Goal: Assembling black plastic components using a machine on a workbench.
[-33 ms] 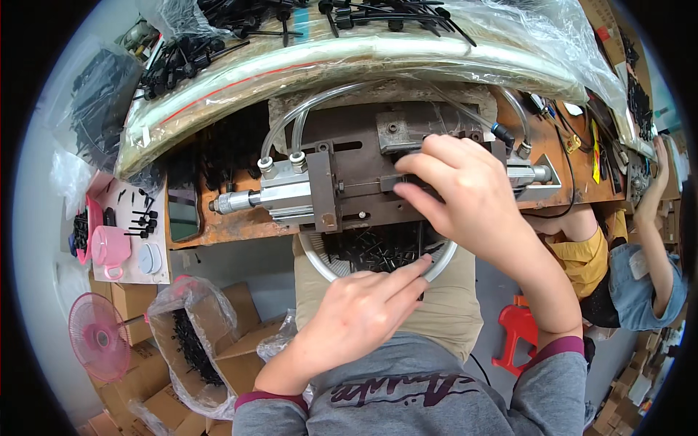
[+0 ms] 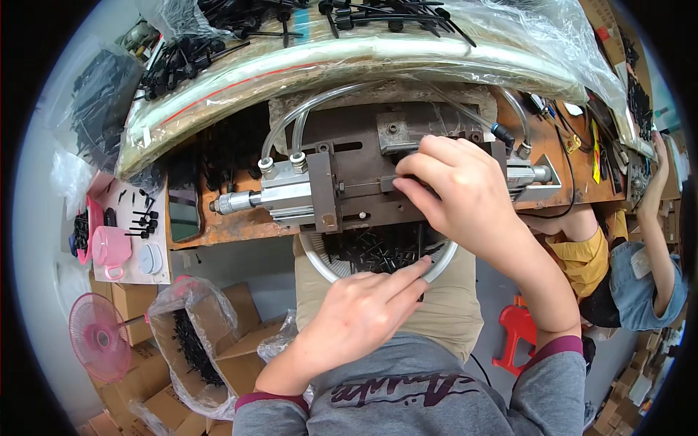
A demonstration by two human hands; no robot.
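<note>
My right hand (image 2: 462, 185) reaches over the dark metal clamping fixture (image 2: 356, 196), thumb and forefinger closed together at the small block in its middle. What they pinch there is hidden by the fingers. Low in front of the fixture, my left hand (image 2: 367, 309) lies across the near rim of a round white basin (image 2: 318, 258), its fingers long and close together, thumb out of sight. A black plastic part with a thin stem (image 2: 421, 296) shows at its fingertips. Many loose black plastic parts (image 2: 378, 251) fill the basin on my lap.
Air cylinders (image 2: 291, 200) with clear hoses (image 2: 283, 127) flank the fixture. Behind it lies a plastic-wrapped bundle (image 2: 363, 52) with black parts on top. A pink fan (image 2: 99, 336) and a lined carton (image 2: 193, 345) stand left; a red stool (image 2: 515, 334) and another person's arm (image 2: 654, 196) are right.
My right hand's fingertips have shifted very slightly at the fixture. The left hand and everything else look the same.
</note>
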